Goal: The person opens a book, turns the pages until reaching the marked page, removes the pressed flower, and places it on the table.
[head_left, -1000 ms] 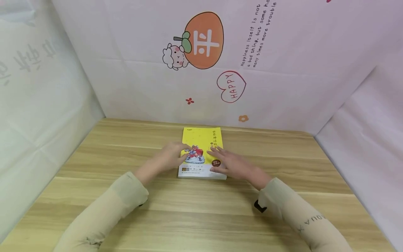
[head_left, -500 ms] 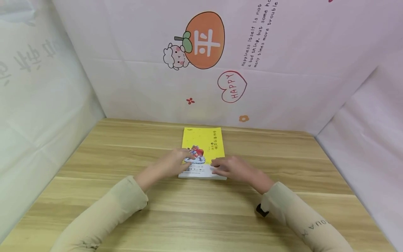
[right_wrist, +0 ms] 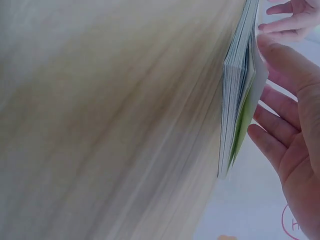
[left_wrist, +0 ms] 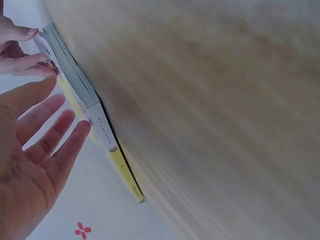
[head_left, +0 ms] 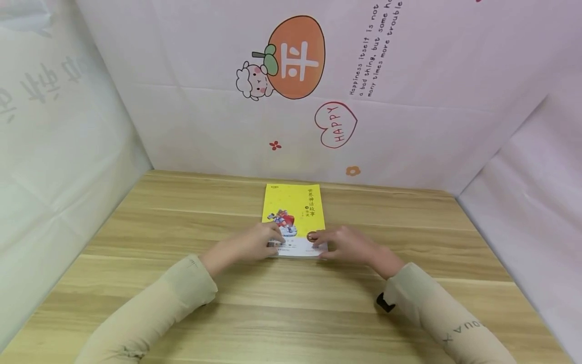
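Hands, left hand [head_left: 254,243] and right hand [head_left: 345,245], rest on yellow book [head_left: 293,205].

The tabletop [head_left: 291,313] is surfaced in pale wood-grain laminate, smooth with a soft sheen. The book [head_left: 293,205] is bound in a glossy yellow paper cover, and its page block is seen as matt, finely layered paper in the wrist views. The sleeves [head_left: 150,313] are made of soft, matt beige knit cloth. The backdrop [head_left: 409,116] is formed of thin, creased, printed sheeting, faintly shiny.
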A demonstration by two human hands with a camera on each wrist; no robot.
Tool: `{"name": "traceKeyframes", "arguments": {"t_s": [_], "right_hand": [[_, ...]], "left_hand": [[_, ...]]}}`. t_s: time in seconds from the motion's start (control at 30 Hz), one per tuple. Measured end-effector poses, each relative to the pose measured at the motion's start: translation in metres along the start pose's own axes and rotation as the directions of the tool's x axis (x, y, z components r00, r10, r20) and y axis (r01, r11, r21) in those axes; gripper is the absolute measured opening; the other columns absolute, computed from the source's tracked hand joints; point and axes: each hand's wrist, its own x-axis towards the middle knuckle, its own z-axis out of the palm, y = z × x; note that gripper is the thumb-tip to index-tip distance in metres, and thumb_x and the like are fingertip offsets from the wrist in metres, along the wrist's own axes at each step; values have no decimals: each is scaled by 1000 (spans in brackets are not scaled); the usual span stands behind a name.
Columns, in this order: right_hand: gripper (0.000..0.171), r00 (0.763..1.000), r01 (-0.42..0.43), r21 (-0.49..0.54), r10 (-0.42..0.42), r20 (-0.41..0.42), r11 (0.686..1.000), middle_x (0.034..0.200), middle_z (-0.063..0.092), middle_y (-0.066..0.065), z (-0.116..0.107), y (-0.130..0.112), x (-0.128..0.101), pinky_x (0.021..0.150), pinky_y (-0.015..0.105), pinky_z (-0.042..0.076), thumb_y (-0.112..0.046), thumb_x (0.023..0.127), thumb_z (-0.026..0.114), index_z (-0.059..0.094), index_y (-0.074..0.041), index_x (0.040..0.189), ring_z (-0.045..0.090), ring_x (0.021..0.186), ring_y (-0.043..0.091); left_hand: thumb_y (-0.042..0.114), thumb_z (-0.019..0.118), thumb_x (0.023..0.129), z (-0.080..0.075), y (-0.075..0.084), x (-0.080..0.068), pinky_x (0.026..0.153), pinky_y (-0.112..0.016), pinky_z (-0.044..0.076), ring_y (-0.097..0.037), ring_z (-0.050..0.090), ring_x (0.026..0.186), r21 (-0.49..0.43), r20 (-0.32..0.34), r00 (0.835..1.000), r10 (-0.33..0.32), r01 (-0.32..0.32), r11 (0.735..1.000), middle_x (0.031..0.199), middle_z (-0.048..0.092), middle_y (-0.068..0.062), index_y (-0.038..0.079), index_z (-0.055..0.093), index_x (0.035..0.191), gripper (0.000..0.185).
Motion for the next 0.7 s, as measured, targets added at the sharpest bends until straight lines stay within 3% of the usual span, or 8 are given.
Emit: {"name": "traceKeyframes", "arguments": {"t_s": [0.3,0.57,0.7], "right_hand": [[29,1000,0,32,-1,30,999,135,66,7,-1,2,0,99,44,53,-25,92,80,78,-8,115,63,124,27],[32,998,-32,69,28,59,997,136,66,5,0,5,1,100,45,53,-27,94,78,77,-7,119,61,126,27],[31,996,-50,91,42,82,995,137,65,5,-1,5,2,98,41,54,-25,95,77,77,-7,120,60,128,25]], "left_hand": [[6,79,90,-1,-1,0,84,-28,54,-14,60,95,-5,43,999,-27,27,1000,116,64,-7,6,75,123,33],[3,81,87,-1,-1,3,81,-29,52,-15,56,89,-18,52,998,-25,26,999,110,63,-6,4,76,119,33],[0,79,87,0,-1,4,86,-31,53,-18,58,96,-20,60,998,-25,26,999,115,62,-7,4,76,118,32]]}}
